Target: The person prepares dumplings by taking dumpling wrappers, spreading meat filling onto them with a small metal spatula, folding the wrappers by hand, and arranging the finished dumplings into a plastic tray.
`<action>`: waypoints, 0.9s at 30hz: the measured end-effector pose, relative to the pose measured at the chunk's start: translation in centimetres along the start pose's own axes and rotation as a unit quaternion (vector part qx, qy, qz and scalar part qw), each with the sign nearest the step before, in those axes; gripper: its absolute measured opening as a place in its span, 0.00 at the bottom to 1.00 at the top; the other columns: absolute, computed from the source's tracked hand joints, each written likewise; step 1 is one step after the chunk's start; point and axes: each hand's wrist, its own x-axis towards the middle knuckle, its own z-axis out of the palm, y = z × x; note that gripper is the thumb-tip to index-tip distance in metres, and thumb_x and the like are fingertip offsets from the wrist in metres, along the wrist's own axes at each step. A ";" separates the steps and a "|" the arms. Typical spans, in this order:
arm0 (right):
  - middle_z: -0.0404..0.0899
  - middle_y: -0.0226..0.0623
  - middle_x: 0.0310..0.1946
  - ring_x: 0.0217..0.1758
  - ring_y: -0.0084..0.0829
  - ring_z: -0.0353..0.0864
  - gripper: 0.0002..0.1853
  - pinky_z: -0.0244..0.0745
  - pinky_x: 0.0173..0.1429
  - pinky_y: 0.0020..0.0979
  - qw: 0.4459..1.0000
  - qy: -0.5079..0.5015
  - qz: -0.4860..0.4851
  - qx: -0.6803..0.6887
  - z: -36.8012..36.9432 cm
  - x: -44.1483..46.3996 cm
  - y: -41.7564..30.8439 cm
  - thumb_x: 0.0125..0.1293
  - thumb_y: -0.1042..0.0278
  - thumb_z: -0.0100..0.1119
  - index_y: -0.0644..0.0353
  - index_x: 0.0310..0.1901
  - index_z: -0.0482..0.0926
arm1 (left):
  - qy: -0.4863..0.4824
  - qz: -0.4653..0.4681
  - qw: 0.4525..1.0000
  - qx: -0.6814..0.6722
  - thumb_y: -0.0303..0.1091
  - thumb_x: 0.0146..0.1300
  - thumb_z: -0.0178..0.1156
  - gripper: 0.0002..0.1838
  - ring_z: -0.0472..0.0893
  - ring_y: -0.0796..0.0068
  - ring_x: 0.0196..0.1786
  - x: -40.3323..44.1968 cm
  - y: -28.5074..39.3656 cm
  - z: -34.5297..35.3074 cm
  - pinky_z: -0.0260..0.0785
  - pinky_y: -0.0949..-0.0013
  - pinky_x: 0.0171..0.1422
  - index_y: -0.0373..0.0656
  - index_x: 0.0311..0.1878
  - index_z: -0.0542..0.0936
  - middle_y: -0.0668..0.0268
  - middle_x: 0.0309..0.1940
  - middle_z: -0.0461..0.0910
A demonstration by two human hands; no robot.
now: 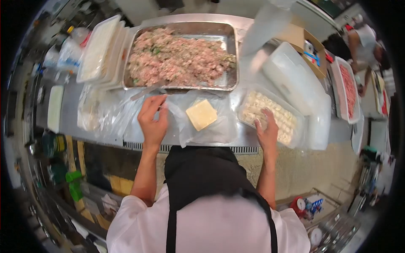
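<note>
My left hand [152, 120] is closed, fingers curled toward the thumb, beside a stack of square yellow dough wrappers [201, 114] on a plastic sheet. Whatever it pinches is too small to make out. Just beyond its fingertips a flat metal spatula [145, 91] lies at the near rim of the meat tray. My right hand [267, 131] is over a clear plastic box [298, 134] holding rows of pale wrapped dumplings [276, 110]. Its thumb and fingers are around one dumpling among them. A large metal tray [235, 63] of minced meat with green bits [175, 59] stands behind the wrappers.
Stacked plastic containers [99, 50] stand at the left, with crumpled plastic bags [99, 111] nearby. Large translucent lids [297, 80] lie at the right, before a cardboard box [297, 34]. Farther right, another person [365, 46] stands near a white tub of red mince [346, 90].
</note>
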 end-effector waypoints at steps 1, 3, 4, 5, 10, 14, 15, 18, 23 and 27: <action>0.76 0.52 0.64 0.69 0.50 0.74 0.23 0.67 0.72 0.41 1.000 0.013 0.011 -0.012 0.2 -0.2 -0.4 0.63 0.68 0.67 0.61 0.59 0.78 | 0.005 0.006 1.000 -0.001 0.18 0.59 0.63 0.14 0.83 0.67 0.41 0.1 -0.4 -0.5 0.76 0.70 0.44 0.35 0.49 0.85 0.58 0.40 0.83; 0.78 0.53 0.62 0.66 0.50 0.76 0.21 0.69 0.70 0.40 0.999 0.037 -0.006 -0.009 0.9 -0.4 -1.5 0.63 0.68 0.67 0.62 0.58 0.79 | 0.015 0.006 1.000 -0.012 0.18 0.61 0.63 0.13 0.83 0.68 0.41 0.5 -1.3 -1.4 0.75 0.71 0.45 0.35 0.49 0.86 0.58 0.40 0.83; 0.78 0.53 0.62 0.66 0.50 0.76 0.21 0.69 0.70 0.40 0.998 0.057 0.008 -0.025 1.0 -0.5 -1.9 0.63 0.68 0.67 0.62 0.58 0.79 | 0.019 0.028 0.999 0.003 0.18 0.61 0.62 0.13 0.82 0.69 0.41 0.9 -2.1 -1.9 0.75 0.71 0.46 0.35 0.49 0.86 0.59 0.40 0.83; 0.78 0.53 0.61 0.66 0.51 0.77 0.21 0.70 0.70 0.40 0.999 0.052 0.010 -0.012 1.2 -0.5 -2.4 0.63 0.69 0.67 0.62 0.57 0.79 | 0.025 0.051 0.998 0.018 0.18 0.62 0.62 0.12 0.82 0.70 0.42 1.3 -2.9 -2.5 0.75 0.72 0.47 0.35 0.48 0.85 0.59 0.40 0.83; 0.80 0.53 0.58 0.64 0.52 0.78 0.19 0.72 0.68 0.40 0.998 0.058 0.026 0.008 1.5 -0.6 -4.8 0.62 0.70 0.67 0.63 0.55 0.80 | 0.033 0.023 0.999 0.001 0.18 0.65 0.61 0.11 0.81 0.73 0.44 3.4 -4.6 -4.5 0.74 0.72 0.48 0.33 0.49 0.85 0.61 0.42 0.82; 0.81 0.53 0.56 0.62 0.50 0.80 0.19 0.73 0.66 0.39 0.997 0.059 0.027 0.043 1.4 -0.6 -5.7 0.61 0.71 0.67 0.64 0.55 0.80 | 0.050 0.016 0.999 -0.001 0.18 0.65 0.60 0.12 0.80 0.74 0.44 4.3 -5.4 -4.8 0.73 0.73 0.47 0.32 0.50 0.84 0.61 0.43 0.81; 0.82 0.52 0.55 0.61 0.49 0.81 0.19 0.74 0.66 0.39 0.996 0.065 0.029 0.046 1.2 -0.4 -5.8 0.61 0.71 0.67 0.64 0.54 0.80 | 0.062 0.019 0.998 -0.013 0.17 0.65 0.60 0.12 0.80 0.74 0.44 4.5 -5.4 -4.7 0.73 0.73 0.47 0.33 0.51 0.84 0.61 0.43 0.81; 0.83 0.51 0.54 0.60 0.48 0.82 0.18 0.74 0.65 0.38 0.996 0.075 0.026 0.045 0.7 0.4 -5.3 0.61 0.71 0.68 0.64 0.53 0.81 | 0.076 0.019 0.997 -0.010 0.17 0.66 0.60 0.12 0.79 0.75 0.44 4.9 -5.1 -4.8 0.73 0.73 0.46 0.33 0.51 0.84 0.62 0.42 0.81; 0.85 0.50 0.52 0.58 0.47 0.84 0.17 0.75 0.63 0.38 0.996 0.086 0.020 0.015 -1.1 1.5 -3.8 0.62 0.71 0.68 0.62 0.53 0.83 | 0.094 0.019 0.995 -0.011 0.17 0.66 0.60 0.12 0.79 0.75 0.42 4.4 -4.9 -4.8 0.71 0.74 0.45 0.32 0.51 0.84 0.62 0.42 0.81; 0.86 0.48 0.44 0.47 0.41 0.86 0.13 0.79 0.53 0.36 0.995 0.097 0.020 0.026 -0.4 3.0 -4.2 0.61 0.72 0.68 0.62 0.48 0.85 | 0.133 0.012 0.990 0.039 0.17 0.66 0.60 0.11 0.77 0.76 0.38 4.0 -4.9 -7.1 0.70 0.74 0.43 0.32 0.50 0.84 0.63 0.40 0.81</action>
